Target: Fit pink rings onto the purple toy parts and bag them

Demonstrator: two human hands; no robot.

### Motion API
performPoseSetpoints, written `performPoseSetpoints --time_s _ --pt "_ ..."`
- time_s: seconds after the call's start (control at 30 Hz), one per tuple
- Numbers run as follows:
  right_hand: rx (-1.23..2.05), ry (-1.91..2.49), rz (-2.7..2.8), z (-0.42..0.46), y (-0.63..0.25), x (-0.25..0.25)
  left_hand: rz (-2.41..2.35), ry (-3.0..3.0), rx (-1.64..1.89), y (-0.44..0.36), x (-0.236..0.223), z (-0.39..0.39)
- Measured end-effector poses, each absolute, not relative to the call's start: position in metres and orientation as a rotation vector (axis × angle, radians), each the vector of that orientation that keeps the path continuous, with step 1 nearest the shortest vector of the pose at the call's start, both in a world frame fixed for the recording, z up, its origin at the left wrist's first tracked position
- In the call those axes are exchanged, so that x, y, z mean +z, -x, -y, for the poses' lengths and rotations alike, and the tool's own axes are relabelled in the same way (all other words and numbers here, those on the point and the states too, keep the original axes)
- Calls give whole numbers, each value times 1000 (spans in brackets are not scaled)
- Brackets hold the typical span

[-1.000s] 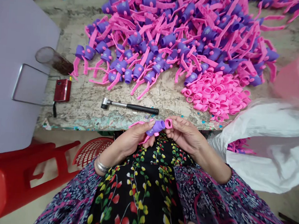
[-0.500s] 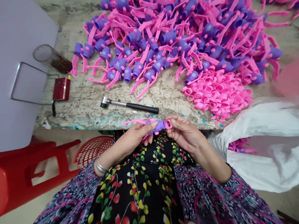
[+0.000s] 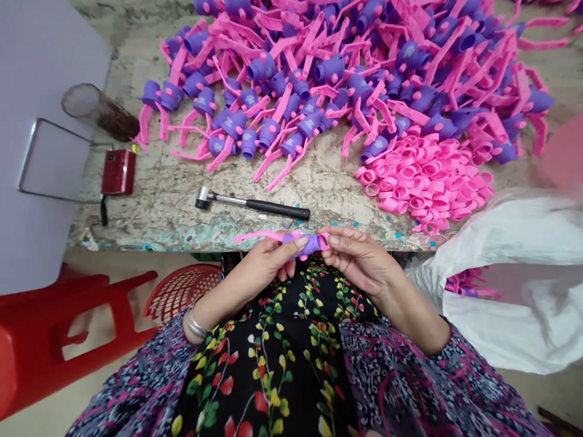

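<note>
Both hands are raised just in front of the worktable's near edge. My left hand grips a purple moulded plastic tube with a long pink strap trailing to the left. My right hand pinches the tube's right end, where a pink plastic ring sits, partly hidden by my fingers. A heap of similar purple-and-pink pieces covers the table beyond, and a pile of loose pink rings lies to its right. A small metal hammer with a black handle lies just beyond my hands.
A glass jar with dark contents and a red box stand at the table's left, beside a lavender board. A red stool and red basket are below left. A white sack and pink tub are right.
The pink ring has moved from just beyond the tube's right end onto that end. My hands have come closer together, and the view has shifted slightly.
</note>
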State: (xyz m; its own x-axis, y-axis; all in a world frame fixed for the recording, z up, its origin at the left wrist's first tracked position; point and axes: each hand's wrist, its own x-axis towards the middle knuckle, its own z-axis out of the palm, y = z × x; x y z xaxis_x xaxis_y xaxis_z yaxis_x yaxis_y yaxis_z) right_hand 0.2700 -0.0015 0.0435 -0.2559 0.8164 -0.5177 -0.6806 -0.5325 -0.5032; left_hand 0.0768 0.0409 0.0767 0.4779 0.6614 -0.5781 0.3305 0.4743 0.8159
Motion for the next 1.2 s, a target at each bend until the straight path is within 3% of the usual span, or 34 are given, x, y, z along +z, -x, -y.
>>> performPoseSetpoints --time_s 1.2 --pt "1701 1075 599 6 -261 40 -1260 -1487 337 -78 67 -38"
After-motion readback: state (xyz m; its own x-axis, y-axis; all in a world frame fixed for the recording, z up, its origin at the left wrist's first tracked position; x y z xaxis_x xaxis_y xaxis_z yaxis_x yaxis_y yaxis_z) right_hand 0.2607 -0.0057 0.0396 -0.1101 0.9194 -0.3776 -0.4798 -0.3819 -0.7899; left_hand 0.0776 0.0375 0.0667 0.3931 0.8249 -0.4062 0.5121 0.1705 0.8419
